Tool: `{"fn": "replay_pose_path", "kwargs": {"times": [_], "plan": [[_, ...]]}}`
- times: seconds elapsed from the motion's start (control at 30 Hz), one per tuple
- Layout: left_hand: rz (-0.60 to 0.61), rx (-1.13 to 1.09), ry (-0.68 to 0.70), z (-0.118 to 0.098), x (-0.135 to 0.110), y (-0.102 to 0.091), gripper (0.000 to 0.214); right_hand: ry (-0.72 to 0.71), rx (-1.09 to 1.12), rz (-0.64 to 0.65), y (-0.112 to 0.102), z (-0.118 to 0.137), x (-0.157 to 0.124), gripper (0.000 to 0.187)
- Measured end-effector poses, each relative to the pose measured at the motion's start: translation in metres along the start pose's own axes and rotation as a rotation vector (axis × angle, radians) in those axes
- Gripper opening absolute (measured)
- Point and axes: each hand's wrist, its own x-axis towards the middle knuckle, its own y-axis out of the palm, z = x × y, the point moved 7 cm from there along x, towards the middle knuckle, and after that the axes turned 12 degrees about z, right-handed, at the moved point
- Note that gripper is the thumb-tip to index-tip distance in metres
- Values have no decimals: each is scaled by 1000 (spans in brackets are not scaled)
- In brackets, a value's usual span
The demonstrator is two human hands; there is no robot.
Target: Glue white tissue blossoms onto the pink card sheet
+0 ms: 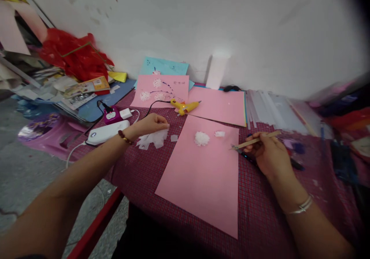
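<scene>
**Paper scraps pinched on the left, wooden stick gripped on the right**

Nearest the camera, the left arm [58,197] is stretched from the lower left corner over the edge of the desk [138,174], which is covered by a dark red checked cloth. A bead bracelet [125,137] is worn at the wrist. Far to the left, against the wall, a red plastic bag [75,56] is heaped over loose papers. A white oblong device [106,132] with a cable is laid just beside the wrist.

The left hand [152,123] is closed in a pinch, its fingertips drawn together on the upper edge of a small heap of white paper scraps [153,138] lying on the cloth. Behind it, a yellow glue gun [185,106] is rested at the right edge of a pink card [160,91] that bears white tufts.

In the middle, just right of the scraps, a large pink sheet [202,174] is spread. A white paper tuft [201,138] and a smaller white piece [219,133] are set near its far end.

Further right, the right hand [270,155] is curled shut round a wooden stick [256,140], which is held nearly level over the cloth with its tip pointed left toward the sheet's edge. A silver bangle [302,205] is worn on that wrist. A stack of white strips [271,108] is laid behind the hand.
</scene>
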Motion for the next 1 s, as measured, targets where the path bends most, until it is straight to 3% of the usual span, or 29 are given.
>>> {"fn": "replay_pose_path", "kwargs": {"times": [0.17,0.3,0.43,0.57,0.67,0.8,0.9,1.0], "plan": [[-158,114,121,-5,-3,-11,33,-3,-7,-21,2,0,-1,18],[-347,252,195,-9,-7,-28,22,17,-28,-40,4,1,-3,20],[-433,121,161,-21,-14,-37,19,-35,-73,-50,4,4,-3,21],[-282,-127,162,-56,-1,-17,20,-62,-95,-49,3,3,-2,23],[-101,-263,253,-94,23,15,18,-54,-95,-43,3,1,-1,23],[144,-355,275,-132,55,60,11,-52,-81,-62,1,1,0,24],[186,-299,248,-147,74,76,6,-46,-56,-69,0,2,0,23],[150,-168,251,-154,89,79,5,-75,-66,-71,1,5,1,20]]}}
